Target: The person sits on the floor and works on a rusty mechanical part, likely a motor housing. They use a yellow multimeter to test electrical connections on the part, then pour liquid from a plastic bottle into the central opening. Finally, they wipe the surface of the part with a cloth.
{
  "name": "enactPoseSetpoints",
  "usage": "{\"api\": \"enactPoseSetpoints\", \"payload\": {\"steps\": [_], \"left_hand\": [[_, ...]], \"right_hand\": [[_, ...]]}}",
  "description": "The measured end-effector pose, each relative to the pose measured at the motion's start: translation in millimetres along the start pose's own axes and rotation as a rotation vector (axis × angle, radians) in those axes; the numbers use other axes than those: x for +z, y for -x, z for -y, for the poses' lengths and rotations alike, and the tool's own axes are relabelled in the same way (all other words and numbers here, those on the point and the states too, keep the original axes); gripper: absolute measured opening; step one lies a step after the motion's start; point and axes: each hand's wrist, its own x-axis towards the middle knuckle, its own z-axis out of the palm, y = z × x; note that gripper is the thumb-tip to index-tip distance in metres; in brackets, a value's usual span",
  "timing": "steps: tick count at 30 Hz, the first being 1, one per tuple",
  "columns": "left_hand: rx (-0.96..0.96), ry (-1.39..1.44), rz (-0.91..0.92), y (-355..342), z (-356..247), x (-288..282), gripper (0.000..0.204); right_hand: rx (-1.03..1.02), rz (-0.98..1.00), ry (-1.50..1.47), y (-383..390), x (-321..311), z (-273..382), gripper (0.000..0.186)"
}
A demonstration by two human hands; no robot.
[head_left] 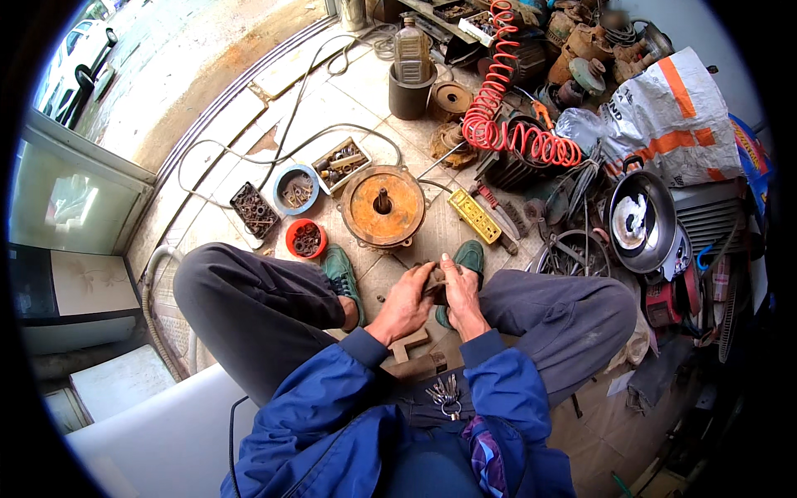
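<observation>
Between my knees, my left hand (403, 305) and my right hand (463, 300) come together with fingers closed around a small dark brown piece (434, 287). Most of it is hidden by the fingers, so its kind cannot be made out. Just beyond my shoes stands a round rusty motor housing (365, 217), its short dark shaft pointing up from the centre. Left of it are a red bowl of metal rings (306, 239), a blue-rimmed round tray of screws (296, 189) and a black tray of small hardware (254, 209). A wooden block (409, 342) lies below my wrists.
A yellow power strip (474, 216) and a wire brush (513, 217) lie right of the motor. Behind them hangs a red coiled air hose (490, 108). Rusty parts, a black pan (643, 217) and a white-orange sack (672, 124) crowd the right. A cable (286, 158) crosses the tiles.
</observation>
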Motion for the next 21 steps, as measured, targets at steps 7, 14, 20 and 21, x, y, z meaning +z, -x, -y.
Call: {"api": "enactPoseSetpoints", "payload": {"steps": [7, 14, 20, 21], "left_hand": [[-0.321, -0.259, -0.07, -11.4, 11.1, -22.5, 0.029], [-0.402, -0.583, 0.001, -18.6, -44.1, -57.2, 0.052], [-0.137, -0.446, -0.748, -62.6, -15.7, -112.7, 0.024], [-0.128, -0.435, -0.793, -72.8, -5.5, -113.0, 0.03]], "right_hand": [[0.002, 0.277, -0.048, 6.4, 8.6, -3.6, 0.028], [-0.015, 0.164, 0.631, -42.1, -8.2, -60.4, 0.067], [0.099, -0.049, 0.91, -59.4, 2.9, -19.0, 0.069], [0.071, -0.063, 0.89, -73.4, 0.7, -15.2, 0.064]]}}
